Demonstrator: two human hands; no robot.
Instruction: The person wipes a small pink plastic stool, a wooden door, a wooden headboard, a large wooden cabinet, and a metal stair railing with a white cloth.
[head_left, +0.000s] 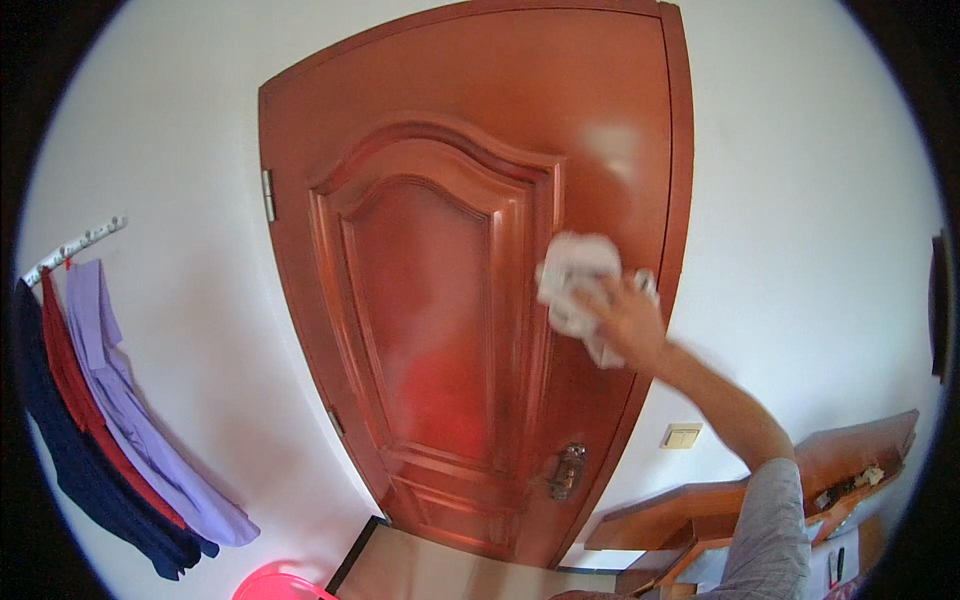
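Note:
My right hand (628, 321) presses a crumpled white cloth (577, 259) against the reddish-brown wooden door (600, 90), with the fingers spread over it. Hand and cloth are slightly blurred. They are on the right side of the door, just beside the moulded edge of its arched raised panel (420, 300). Below the cloth is the metal door handle (568, 472). The door stands shut in its frame (681, 150). My left hand is out of view.
Garments hang from a hook rail (82, 241) on the left wall, among them a lavender one (124, 382). A pink plastic object (281, 585) stands below. Right of the door are a light switch (681, 436) and wooden furniture (667, 510) bearing small items.

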